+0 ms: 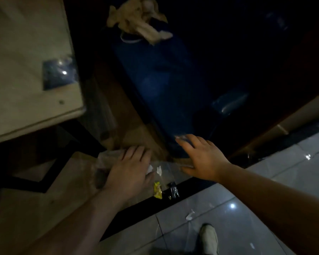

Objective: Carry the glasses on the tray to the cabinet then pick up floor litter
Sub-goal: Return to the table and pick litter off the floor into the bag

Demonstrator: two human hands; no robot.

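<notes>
left hand (pixel 126 169) fingers closed on crinkly clear plastic bag (pixel 164 170) — right hand (pixel 199 159) fingers spread, flat

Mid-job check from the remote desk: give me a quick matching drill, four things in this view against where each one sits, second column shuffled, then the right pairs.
Things:
1. yellow wrapper
2. blue container
3. crumpled cloth
4. white scrap

Places:
A. on top of the blue container
B. on the pale tiles near the shoe
C. by the dark floor strip, below the left hand
D. just beyond the right hand

Pairs: 1-C, 2-D, 3-A, 4-B
</notes>
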